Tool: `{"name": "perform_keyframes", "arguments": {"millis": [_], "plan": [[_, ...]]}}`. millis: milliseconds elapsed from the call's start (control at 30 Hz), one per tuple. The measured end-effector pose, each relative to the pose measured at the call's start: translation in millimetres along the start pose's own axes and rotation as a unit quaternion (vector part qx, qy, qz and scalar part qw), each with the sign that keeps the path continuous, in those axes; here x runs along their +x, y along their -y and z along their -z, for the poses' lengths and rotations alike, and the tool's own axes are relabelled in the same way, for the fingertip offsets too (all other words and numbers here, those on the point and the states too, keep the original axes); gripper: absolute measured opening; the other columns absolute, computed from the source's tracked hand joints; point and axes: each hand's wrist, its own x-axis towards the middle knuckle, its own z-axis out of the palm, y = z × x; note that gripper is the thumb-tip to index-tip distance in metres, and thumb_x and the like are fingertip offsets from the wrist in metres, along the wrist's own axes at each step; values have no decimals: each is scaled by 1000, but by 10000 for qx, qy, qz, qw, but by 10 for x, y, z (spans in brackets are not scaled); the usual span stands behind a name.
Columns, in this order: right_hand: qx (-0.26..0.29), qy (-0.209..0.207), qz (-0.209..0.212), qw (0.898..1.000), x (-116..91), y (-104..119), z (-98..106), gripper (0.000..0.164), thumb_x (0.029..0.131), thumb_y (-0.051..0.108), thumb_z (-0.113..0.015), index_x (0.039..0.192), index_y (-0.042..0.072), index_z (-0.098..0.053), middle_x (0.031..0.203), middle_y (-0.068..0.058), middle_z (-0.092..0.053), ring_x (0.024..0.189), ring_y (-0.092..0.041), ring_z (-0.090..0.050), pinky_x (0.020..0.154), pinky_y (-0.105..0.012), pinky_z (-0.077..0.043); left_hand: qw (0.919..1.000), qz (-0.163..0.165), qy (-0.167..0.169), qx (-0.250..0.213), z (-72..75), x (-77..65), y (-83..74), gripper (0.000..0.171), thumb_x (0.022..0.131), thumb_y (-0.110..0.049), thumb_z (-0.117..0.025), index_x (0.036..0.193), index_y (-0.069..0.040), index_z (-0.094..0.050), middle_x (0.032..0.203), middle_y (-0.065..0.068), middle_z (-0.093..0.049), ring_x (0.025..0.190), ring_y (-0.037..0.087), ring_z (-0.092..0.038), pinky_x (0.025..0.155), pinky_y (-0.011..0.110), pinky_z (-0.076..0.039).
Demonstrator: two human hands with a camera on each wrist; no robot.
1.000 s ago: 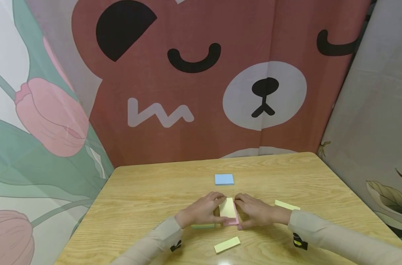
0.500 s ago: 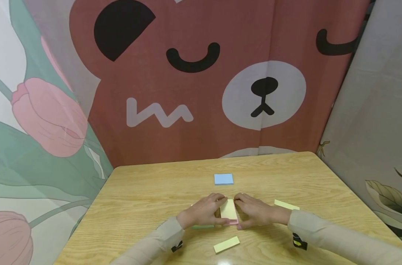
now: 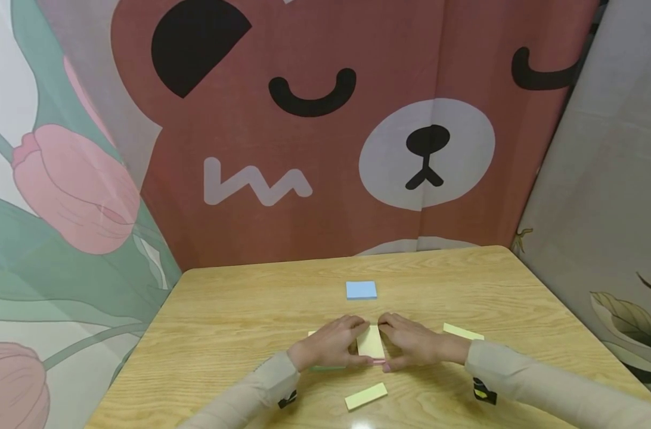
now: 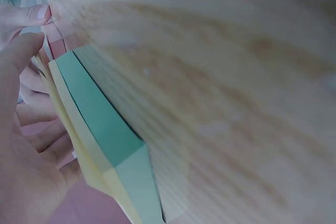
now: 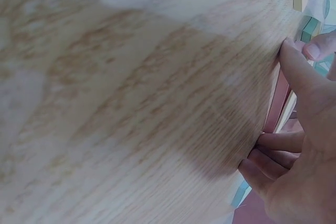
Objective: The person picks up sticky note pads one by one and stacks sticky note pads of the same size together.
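Observation:
A yellow sticky note pad (image 3: 370,342) lies on a pink sticky note pad (image 3: 378,361), with only a thin pink strip showing at the near end. My left hand (image 3: 333,342) holds the yellow pad at its left side, thumb at the near end and fingertips at the far corner. From the right, my right hand (image 3: 414,341) spans the pink pad's side (image 5: 278,103), thumb at the near corner and fingers at the far one. Under my left palm is a green pad (image 4: 102,108) with a pale yellow layer on it, mostly hidden in the head view.
A blue sticky note pad (image 3: 361,290) lies farther back on the wooden table (image 3: 239,310). One narrow yellow strip pad (image 3: 366,396) is in front of the hands, another yellow strip (image 3: 463,331) behind the right wrist. Printed cloth (image 3: 304,226) hangs behind the table.
The yellow pad has slid toward me over the pink one, so less pink shows at the near end and right side. Both hands stay nearly in place.

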Motion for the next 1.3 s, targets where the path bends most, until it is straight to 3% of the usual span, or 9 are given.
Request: {"name": "perform_keyframes", "arguments": {"millis": [667, 1300], "plan": [[-35, -10, -3, 10000, 15, 1, -6, 81, 77, 57, -58, 123, -9, -44, 123, -13, -38, 110, -24, -40, 86, -38, -43, 9996, 249, 153, 42, 9, -9, -31, 86, 77, -70, -42, 139, -12, -33, 132, 3, -39, 119, 20, -38, 95, 44, -33], [-28, -62, 72, 10000, 10, -19, -25, 80, 78, 57, -57, 123, -9, -44, 123, -13, -38, 110, -22, -39, 86, -38, -42, 9992, 166, 352, 112, 15, -57, 23, 93, 76, -71, -41, 138, -3, -31, 135, 9, -37, 121, 20, -35, 98, 38, -31]]}}
